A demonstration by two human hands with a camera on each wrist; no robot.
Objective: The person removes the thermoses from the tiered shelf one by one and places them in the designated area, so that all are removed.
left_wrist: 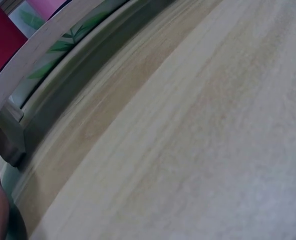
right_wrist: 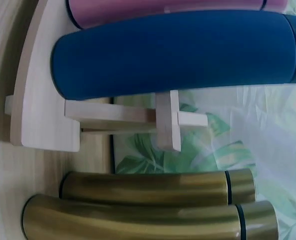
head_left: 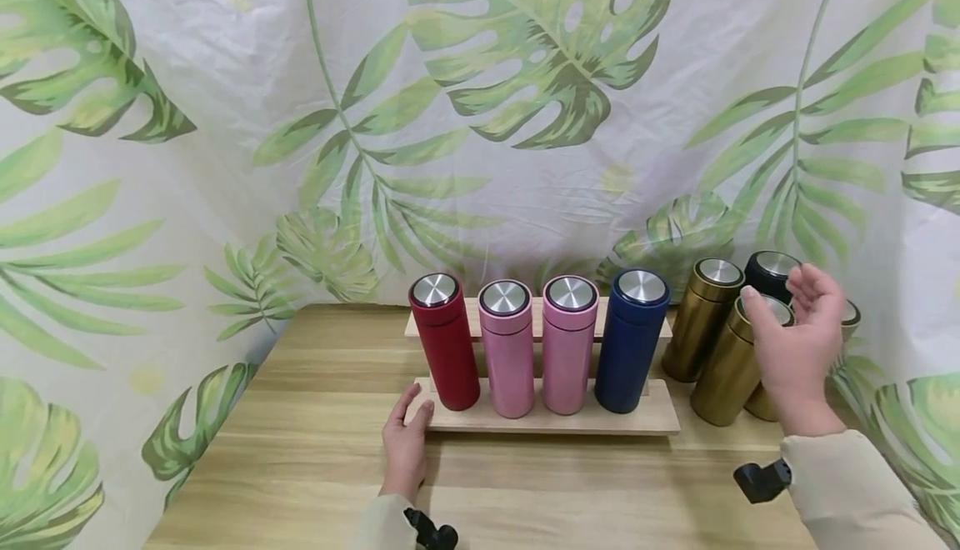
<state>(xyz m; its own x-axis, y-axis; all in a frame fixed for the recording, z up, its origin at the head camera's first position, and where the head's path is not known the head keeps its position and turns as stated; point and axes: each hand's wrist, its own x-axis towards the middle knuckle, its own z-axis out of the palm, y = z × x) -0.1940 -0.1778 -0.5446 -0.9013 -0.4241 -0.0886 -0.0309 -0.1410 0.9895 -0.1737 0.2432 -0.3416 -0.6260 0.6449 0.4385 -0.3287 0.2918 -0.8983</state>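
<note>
My left hand (head_left: 405,450) is at the left end of a pale wooden rack (head_left: 547,423), its thumb and forefinger at the corner of the lower board. Leaning on the rack, left to right, are a red thermos bottle (head_left: 450,358), two pink bottles (head_left: 510,367) (head_left: 567,358) and a blue bottle (head_left: 630,350), all with silver-topped lids. My right hand (head_left: 806,350) is raised at the right, holding nothing, fingers loosely bent and thumb apart. It overlaps the gold bottles (head_left: 723,375) standing beside the rack. In the right wrist view, the blue bottle (right_wrist: 177,55) rests against the rack's back bar (right_wrist: 167,122).
Several bottles stand close together right of the rack, including another gold one (head_left: 697,325) and a black one (head_left: 772,271) behind. The wood-grain table (head_left: 315,425) reaches back to a leaf-patterned cloth (head_left: 525,183).
</note>
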